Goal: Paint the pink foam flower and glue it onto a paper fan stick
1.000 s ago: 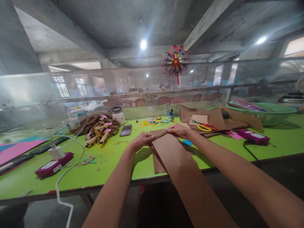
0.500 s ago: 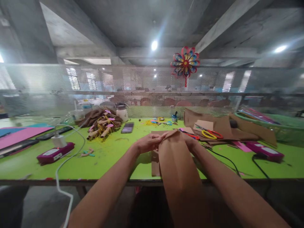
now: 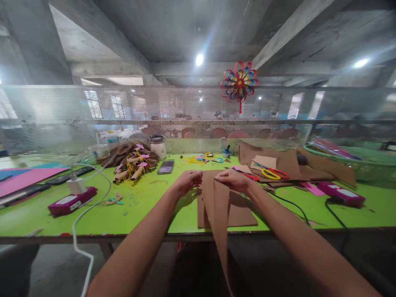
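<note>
A long strip of brown kraft paper (image 3: 220,210), creased lengthwise, is held up in front of me and hangs past the table's near edge. My left hand (image 3: 189,182) pinches its upper left edge with curled fingers. On the other side, my right hand (image 3: 234,180) grips the top right edge between thumb and fingers. Beneath the strip a flat brown sheet (image 3: 244,212) lies on the green table (image 3: 148,214), partly covered by the strip and the right forearm.
Scissors with red and yellow handles (image 3: 274,173) rest on brown paper pieces (image 3: 281,159) to the right. Purple power boxes (image 3: 72,201) with cables sit on both sides. Brown paper rolls (image 3: 136,163), a phone (image 3: 166,167) and a jar (image 3: 158,147) stand at the left back.
The paper strip has turned from facing me broadly to nearly edge-on and folded narrower. My right hand, before hidden behind it, now shows at its right edge; more of the sheet below is visible.
</note>
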A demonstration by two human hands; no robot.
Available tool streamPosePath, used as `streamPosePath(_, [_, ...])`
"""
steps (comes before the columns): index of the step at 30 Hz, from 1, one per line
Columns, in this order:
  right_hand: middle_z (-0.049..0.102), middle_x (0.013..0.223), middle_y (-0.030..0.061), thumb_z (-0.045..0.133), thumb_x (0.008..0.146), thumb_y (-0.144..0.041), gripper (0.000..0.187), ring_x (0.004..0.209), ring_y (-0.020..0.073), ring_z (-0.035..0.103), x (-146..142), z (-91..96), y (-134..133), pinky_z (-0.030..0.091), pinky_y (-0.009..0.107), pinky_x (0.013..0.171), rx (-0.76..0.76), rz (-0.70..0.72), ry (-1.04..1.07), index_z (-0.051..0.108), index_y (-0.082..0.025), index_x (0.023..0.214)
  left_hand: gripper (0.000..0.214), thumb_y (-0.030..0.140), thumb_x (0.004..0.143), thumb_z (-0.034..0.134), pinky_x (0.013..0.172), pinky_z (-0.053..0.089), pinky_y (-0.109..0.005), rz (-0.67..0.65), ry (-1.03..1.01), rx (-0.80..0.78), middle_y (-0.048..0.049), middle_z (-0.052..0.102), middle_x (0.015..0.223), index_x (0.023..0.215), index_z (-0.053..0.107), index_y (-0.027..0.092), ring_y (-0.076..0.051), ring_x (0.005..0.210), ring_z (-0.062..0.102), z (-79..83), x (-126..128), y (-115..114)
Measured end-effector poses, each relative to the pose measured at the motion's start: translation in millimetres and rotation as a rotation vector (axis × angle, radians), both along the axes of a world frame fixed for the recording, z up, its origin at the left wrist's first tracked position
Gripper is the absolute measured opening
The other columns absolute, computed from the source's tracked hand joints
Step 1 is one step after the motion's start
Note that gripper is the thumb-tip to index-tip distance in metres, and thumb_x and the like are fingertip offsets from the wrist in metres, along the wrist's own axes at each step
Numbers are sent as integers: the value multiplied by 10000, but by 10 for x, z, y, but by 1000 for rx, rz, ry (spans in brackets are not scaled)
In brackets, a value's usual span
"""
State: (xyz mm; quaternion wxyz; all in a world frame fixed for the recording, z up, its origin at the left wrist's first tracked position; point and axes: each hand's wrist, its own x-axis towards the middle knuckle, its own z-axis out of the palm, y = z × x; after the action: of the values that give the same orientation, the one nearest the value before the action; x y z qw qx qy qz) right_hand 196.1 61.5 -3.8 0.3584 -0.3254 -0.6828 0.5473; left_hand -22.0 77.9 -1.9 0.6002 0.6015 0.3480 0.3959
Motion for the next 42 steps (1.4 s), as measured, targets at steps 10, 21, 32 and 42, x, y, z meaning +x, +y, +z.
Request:
streamPosePath(10, [413,528,-28,538,722,-421,334,511,82,341,-90,-169,209,251,228,483,450,-139,-515,554,-126,567,361,439,727,563,520,315,-242,90,707,506,-18,563,556,739,701,106,-118,531,444,-199,33,158])
streamPosePath(21, [584,619,24,571,708,-359,280,577,111,462,-22,-278,300,346,225,534,464,-165,-536,676,-100,697,283,329,714,554,597,383,-254,15,789,562,-58,647,698,810,704,110,-142,619,519,-176,46,140])
streamPosePath(32, [567,554,2,613,649,-389,302,534,101,443,49,-228,278,344,227,525,322,-157,-485,685,-97,683,303,371,718,563,549,342,-248,-35,751,542,-38,623,648,798,709,117,-127,561,476,-138,106,47])
streamPosePath(42, [536,539,-17,620,622,-373,270,546,99,431,63,-193,304,337,222,535,351,-149,-517,670,-109,646,327,435,705,594,486,282,-240,-32,755,511,-11,527,501,631,653,122,-102,483,412,-65,170,5])
